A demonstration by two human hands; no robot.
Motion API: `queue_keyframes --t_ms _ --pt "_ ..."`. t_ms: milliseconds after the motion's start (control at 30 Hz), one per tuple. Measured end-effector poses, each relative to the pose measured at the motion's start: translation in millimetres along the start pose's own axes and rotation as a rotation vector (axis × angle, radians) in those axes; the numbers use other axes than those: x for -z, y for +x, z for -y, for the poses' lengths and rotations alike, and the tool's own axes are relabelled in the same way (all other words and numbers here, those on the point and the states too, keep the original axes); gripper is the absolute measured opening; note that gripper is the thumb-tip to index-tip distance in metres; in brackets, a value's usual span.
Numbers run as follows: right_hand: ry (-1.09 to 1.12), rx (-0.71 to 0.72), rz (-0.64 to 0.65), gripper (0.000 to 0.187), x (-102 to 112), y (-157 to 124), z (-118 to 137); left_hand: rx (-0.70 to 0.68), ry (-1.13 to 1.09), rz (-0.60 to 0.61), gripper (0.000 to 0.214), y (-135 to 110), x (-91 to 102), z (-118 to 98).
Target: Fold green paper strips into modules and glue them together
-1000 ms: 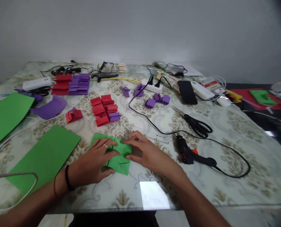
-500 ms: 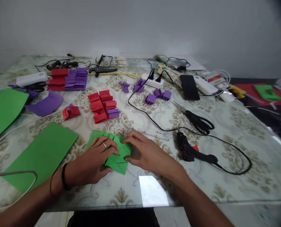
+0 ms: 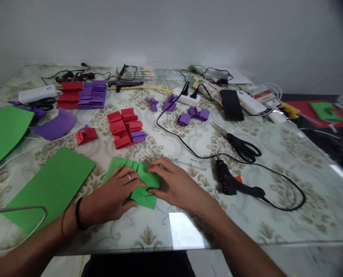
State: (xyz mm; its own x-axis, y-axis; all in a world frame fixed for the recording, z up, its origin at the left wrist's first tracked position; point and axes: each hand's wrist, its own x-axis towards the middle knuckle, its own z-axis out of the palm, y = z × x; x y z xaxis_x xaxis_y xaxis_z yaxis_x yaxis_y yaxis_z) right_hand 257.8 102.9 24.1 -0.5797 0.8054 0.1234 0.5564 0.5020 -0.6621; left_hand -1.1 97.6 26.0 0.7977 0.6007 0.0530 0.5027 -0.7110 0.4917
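Note:
A sheet of green paper (image 3: 144, 199) with several creases and folded flaps lies on the table in front of me. My left hand (image 3: 121, 190), with a ring on one finger, rests over its left part, fingertips pressing it near the middle. My right hand (image 3: 171, 184) curls round the right edge, thumb and fingers pinching a fold. Part of the paper is hidden under both hands. Left of them lies a flat green sheet (image 3: 53, 184). Just beyond is a block of red folded paper pieces (image 3: 121, 132) with one purple piece.
A hot glue gun (image 3: 232, 182) with a looping black cord and black-handled scissors (image 3: 242, 148) lie to the right. A clear ruler (image 3: 188, 163) is beyond my right hand. Purple folded pieces (image 3: 183, 119), a power strip (image 3: 187, 98) and a phone (image 3: 231, 104) sit farther back.
My right thumb and fingers have shifted slightly inward over the green paper's right part. My left hand stays almost in place, and the paper's lower corner has moved slightly.

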Motion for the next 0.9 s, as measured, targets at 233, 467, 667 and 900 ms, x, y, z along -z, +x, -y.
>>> queue_keyframes --t_ms 233,467,667,900 --pt "-0.024 -0.016 0.023 0.029 -2.0 0.0 1.4 0.031 0.021 -0.038 0.028 0.3 -6.4 2.8" --pt "-0.016 -0.064 -0.044 0.022 -2.5 1.1 4.7 0.046 0.140 -0.164 0.033 0.2 -9.4 -4.5" --pt "-0.008 -0.130 -0.135 0.025 -3.3 1.8 6.5 0.031 0.293 -0.164 0.054 1.4 -9.0 -11.9" --pt "-0.026 -0.188 -0.240 0.024 -9.4 2.5 10.0 -0.021 0.240 -0.124 0.050 -0.7 -8.6 -12.0"
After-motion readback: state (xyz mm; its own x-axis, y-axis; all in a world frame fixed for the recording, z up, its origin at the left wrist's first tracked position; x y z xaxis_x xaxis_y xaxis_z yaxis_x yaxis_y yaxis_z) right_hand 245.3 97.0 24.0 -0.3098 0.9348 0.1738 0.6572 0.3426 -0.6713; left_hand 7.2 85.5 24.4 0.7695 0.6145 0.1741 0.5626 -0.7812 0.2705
